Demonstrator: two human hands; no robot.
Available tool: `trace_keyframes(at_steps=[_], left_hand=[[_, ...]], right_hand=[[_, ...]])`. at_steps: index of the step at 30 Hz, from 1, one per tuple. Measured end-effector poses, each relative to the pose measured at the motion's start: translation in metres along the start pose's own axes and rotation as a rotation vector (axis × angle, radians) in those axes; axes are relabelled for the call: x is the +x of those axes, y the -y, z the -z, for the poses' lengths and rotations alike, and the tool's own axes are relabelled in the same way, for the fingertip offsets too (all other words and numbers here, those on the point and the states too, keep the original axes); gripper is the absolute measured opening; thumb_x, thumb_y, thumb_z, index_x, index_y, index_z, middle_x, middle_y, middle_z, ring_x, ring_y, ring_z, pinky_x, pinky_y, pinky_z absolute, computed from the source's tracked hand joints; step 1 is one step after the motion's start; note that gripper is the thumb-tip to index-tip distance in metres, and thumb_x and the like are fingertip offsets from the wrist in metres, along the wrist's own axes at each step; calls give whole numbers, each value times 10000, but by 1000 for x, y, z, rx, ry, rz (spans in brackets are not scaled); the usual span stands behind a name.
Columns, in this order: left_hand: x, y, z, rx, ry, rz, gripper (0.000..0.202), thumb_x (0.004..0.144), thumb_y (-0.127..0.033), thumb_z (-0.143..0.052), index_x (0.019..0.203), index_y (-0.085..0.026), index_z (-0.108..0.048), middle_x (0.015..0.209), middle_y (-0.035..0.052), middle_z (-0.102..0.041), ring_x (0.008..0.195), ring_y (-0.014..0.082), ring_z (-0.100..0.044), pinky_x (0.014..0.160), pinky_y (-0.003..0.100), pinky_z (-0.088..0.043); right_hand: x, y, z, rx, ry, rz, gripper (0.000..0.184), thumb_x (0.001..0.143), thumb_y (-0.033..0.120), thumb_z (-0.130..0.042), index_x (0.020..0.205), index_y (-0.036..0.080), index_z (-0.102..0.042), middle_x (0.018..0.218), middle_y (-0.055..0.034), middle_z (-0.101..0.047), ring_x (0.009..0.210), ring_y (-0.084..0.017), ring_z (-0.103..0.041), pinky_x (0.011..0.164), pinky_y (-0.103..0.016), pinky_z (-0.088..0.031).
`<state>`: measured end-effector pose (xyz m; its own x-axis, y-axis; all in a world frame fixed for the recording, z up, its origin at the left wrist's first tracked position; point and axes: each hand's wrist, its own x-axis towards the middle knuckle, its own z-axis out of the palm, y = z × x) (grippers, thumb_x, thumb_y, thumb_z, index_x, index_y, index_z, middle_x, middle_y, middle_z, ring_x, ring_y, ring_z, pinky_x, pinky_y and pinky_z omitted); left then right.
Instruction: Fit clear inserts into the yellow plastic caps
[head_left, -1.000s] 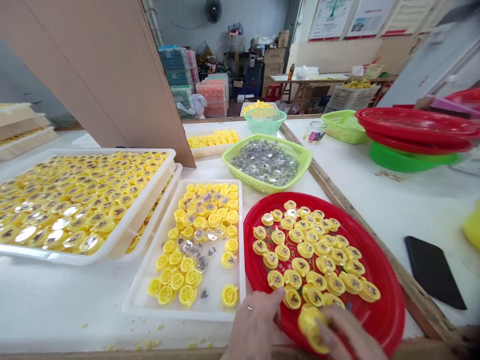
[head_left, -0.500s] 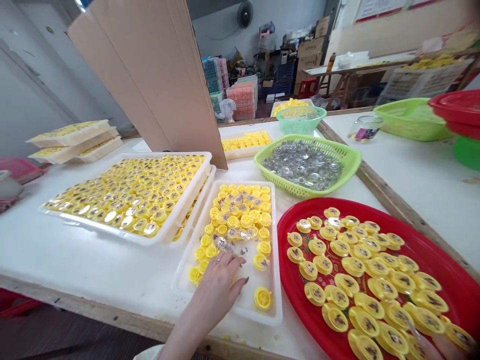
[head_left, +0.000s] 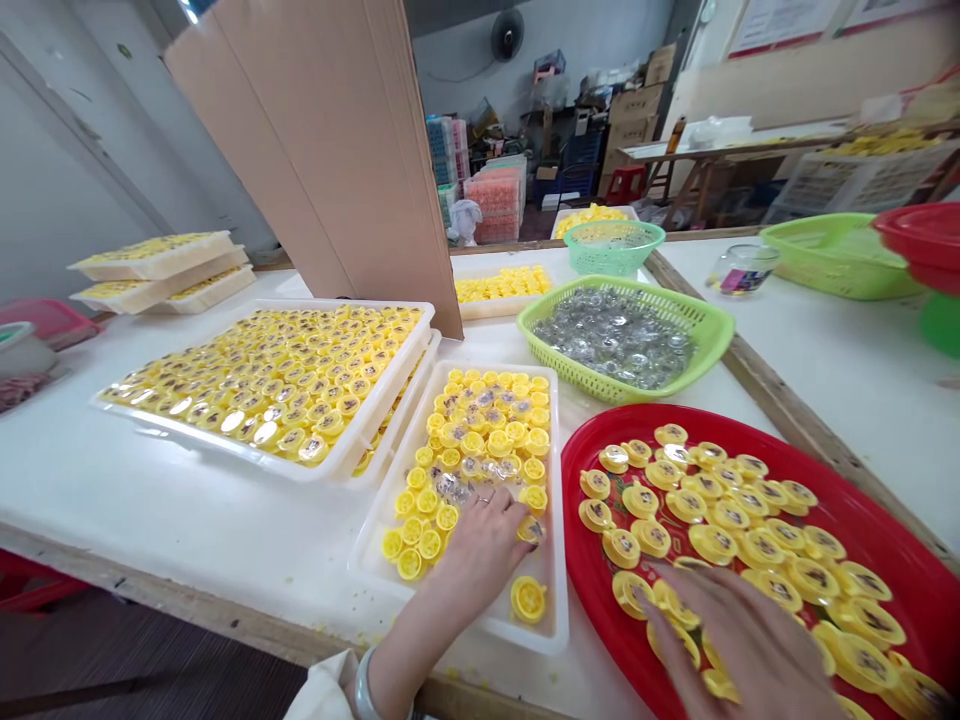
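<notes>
My left hand (head_left: pixel 480 545) lies palm down inside the small white tray (head_left: pixel 375 555), fingers curled over several loose yellow caps (head_left: pixel 487 430) and clear inserts. Whether it holds one I cannot see. My right hand (head_left: pixel 742 640), blurred by motion, hovers with fingers stretched out over the near side of the red oval tray (head_left: pixel 885 530), which holds several yellow caps with dark centres (head_left: pixel 720 500).
A large white tray of finished yellow caps (head_left: pixel 270 375) sits to the left, with stacked trays (head_left: pixel 157 265) behind. A green basket of clear pieces (head_left: pixel 619 335) stands behind the red tray. A cardboard sheet (head_left: pixel 330 150) leans upright. A wooden strip (head_left: pixel 795 420) borders the right.
My left hand has slid further right and forward in the small white tray. My right hand has come back into view over the red tray. The camera has shifted slightly.
</notes>
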<state>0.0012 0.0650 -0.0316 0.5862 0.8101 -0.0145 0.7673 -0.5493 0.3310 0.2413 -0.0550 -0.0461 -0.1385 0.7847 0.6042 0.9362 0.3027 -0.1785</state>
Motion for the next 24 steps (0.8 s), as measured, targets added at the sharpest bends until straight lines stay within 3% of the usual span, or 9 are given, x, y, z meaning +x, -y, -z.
trace_keyframes(at_steps=[2,5,9,12,14,17,19,21,24], left_hand=[[-1,2,0,-21,-5,-6,225,844,-250,-681,1052,-180,-632,1030,68,-628,1020,266,-588,901,428,-476],[-4,3,6,-56,-20,-23,217,850,-256,-673,1052,-188,-628,1036,56,-625,1002,253,-589,883,416,-478],[-12,2,24,-111,-45,-51,251,842,-250,-683,1080,-210,-614,1046,31,-612,1034,228,-567,914,386,-457],[-20,-2,39,-226,-69,-88,260,844,-267,-684,1091,-232,-612,1061,26,-598,1048,209,-556,939,357,-439],[-25,-7,47,-349,-64,-98,259,865,-278,-661,1114,-243,-598,1089,29,-592,1055,189,-563,938,320,-441],[-29,-13,52,-482,-36,-63,264,880,-274,-634,1138,-262,-576,1290,49,-530,1179,188,-529,988,297,-418],[-31,-18,52,-522,0,-17,277,871,-277,-634,1141,-282,-576,1390,45,-482,1236,213,-500,1006,320,-405],[-31,-23,53,-577,60,44,284,864,-308,-636,1143,-299,-584,1288,25,-578,1131,211,-569,940,315,-437],[-30,-33,55,-730,127,88,275,854,-346,-642,1122,-288,-612,902,-28,-663,815,147,-619,773,244,-465]], right_hand=[[31,31,-13,-27,34,165,376,910,243,-502,1267,142,-565,1195,-57,-687,1142,-293,-539,975,-410,-366],[59,56,-31,-26,86,257,392,890,170,-483,1269,126,-573,1288,-34,-644,1220,-276,-523,987,-408,-388],[61,57,-45,-8,91,307,403,877,104,-458,1257,129,-590,1306,-51,-630,1190,-254,-587,982,-432,-459],[58,52,-39,146,1,311,402,878,50,-453,1242,138,-601,1253,-56,-665,1136,-198,-635,990,-347,-499],[58,50,-28,352,-29,177,372,882,77,-507,1213,198,-626,1190,-28,-703,1066,-160,-673,968,-264,-520],[58,46,-9,710,1,-257,260,874,204,-612,1096,318,-686,1041,33,-758,896,-131,-728,840,-169,-562],[56,42,0,912,34,-535,153,857,290,-649,985,333,-721,957,33,-772,842,-140,-737,776,-152,-572],[54,40,2,1084,47,-697,86,832,344,-678,885,313,-737,944,9,-761,853,-155,-727,765,-164,-573],[55,44,1,1258,40,-784,82,780,380,-728,800,301,-739,932,0,-701,873,-152,-680,767,-181,-560]])
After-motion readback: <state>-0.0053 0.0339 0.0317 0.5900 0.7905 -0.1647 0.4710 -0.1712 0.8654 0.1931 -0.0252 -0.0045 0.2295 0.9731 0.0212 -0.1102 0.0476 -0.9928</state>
